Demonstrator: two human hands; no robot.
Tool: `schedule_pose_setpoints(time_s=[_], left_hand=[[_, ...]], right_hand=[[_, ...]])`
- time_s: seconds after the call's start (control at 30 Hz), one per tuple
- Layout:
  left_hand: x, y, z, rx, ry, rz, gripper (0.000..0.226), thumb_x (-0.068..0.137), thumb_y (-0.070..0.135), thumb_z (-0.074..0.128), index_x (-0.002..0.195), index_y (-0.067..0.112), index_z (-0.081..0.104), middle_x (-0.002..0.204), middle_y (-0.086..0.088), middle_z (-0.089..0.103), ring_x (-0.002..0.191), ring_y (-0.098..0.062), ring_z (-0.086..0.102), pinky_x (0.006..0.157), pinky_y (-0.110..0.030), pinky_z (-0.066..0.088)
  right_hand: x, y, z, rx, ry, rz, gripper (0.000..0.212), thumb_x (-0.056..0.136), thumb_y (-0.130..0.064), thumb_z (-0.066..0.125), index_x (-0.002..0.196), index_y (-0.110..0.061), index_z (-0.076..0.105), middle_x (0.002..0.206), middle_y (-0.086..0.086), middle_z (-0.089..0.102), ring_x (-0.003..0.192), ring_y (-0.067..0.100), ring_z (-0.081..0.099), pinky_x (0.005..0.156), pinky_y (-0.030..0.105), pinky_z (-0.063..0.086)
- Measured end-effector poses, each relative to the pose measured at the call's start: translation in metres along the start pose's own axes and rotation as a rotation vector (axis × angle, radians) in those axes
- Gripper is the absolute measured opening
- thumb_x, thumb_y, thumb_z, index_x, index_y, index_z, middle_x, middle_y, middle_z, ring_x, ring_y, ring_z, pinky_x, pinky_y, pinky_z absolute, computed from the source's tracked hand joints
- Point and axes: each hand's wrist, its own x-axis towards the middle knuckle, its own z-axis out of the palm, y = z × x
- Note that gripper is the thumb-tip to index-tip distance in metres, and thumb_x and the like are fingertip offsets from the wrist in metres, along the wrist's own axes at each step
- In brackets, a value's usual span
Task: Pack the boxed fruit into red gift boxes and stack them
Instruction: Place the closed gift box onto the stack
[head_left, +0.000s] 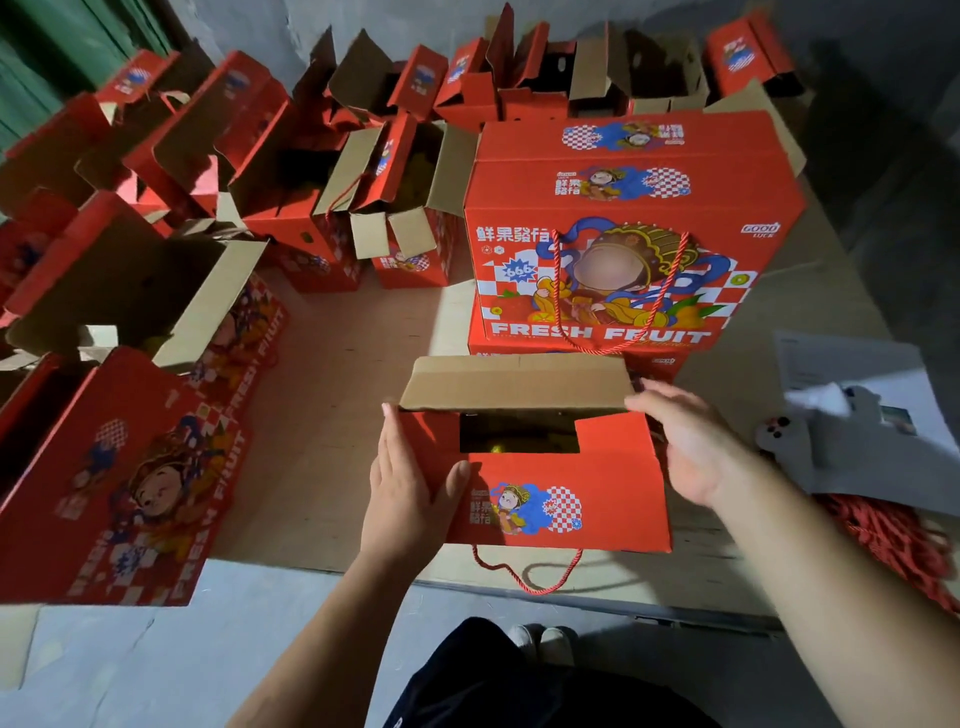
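Note:
A red gift box stands in front of me on a brown cardboard sheet. Its near top flap lies almost flat, and the far brown flap is tilted over the opening. Through the rectangular cut-out I see dark contents with a bit of yellow fruit. My left hand lies flat on the box's left side, thumb on the red flap. My right hand touches the right end of the far flap with straight fingers. Behind stands a stack of closed red gift boxes with red rope handles.
Many open red gift boxes crowd the left and back, one large box close at my left. Grey papers and a small plush item lie at right over a heap of red rope. A red rope handle hangs at the box front.

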Motion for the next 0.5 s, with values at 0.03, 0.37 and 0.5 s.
schedule_pose_setpoints(time_s=[0.03,0.37,0.5], left_hand=[[0.003,0.0,0.0,-0.01,-0.007,0.009,0.119,0.083,0.074,0.053,0.167,0.018,-0.01,0.175,-0.007,0.012,0.159,-0.029,0.016,0.127,-0.048,0.022],[0.034,-0.006,0.005,-0.353,-0.027,-0.113,0.112,0.083,0.049,0.074,0.165,0.031,0.0,0.143,-0.001,0.06,0.136,-0.021,0.057,0.115,-0.054,0.046],[0.032,-0.013,0.003,-0.357,-0.037,-0.051,0.115,0.074,0.061,0.079,0.163,0.022,0.017,0.153,-0.01,0.051,0.144,-0.028,0.048,0.12,-0.055,0.039]], right_hand=[[0.003,-0.004,0.0,-0.065,0.009,0.027,0.026,0.097,-0.023,0.07,0.123,-0.023,0.068,0.114,0.006,0.076,0.095,0.017,0.074,0.087,0.041,0.057],[-0.018,-0.018,-0.01,-0.667,-0.286,-0.371,0.047,0.091,-0.01,0.067,0.131,-0.035,0.067,0.147,-0.017,0.054,0.132,-0.01,0.047,0.112,0.017,0.034],[-0.018,-0.026,-0.021,-1.072,-0.419,-0.283,0.082,0.078,-0.071,0.074,0.151,-0.047,0.044,0.159,-0.032,0.023,0.147,-0.013,0.019,0.116,0.022,0.02]])
